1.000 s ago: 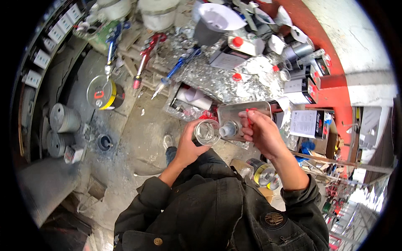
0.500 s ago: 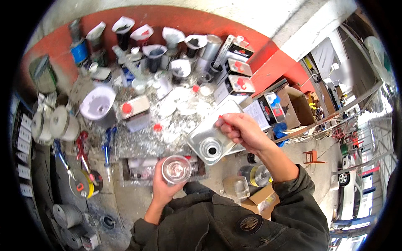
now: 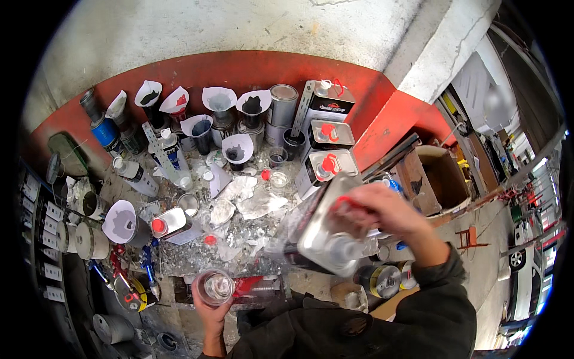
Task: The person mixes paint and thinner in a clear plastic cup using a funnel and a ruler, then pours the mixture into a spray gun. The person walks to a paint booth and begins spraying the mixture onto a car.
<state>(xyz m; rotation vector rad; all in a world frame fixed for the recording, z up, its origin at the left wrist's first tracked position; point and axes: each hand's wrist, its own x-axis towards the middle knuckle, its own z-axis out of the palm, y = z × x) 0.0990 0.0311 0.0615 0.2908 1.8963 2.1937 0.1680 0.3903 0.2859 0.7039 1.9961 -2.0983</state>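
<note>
The left hand (image 3: 211, 313) has its grip wrapped around a clear cup (image 3: 216, 288) by the near edge of the bench (image 3: 194, 248). The right hand (image 3: 391, 209) (grip clamped on the red handle (image 3: 348, 205)) holds a blurred metal can (image 3: 317, 240) right of the cup.

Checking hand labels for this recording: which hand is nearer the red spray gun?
Left. The left hand, holding a clear cup, is to the right of the red spray gun; the right hand, holding a metal can, is much farther right.
</note>
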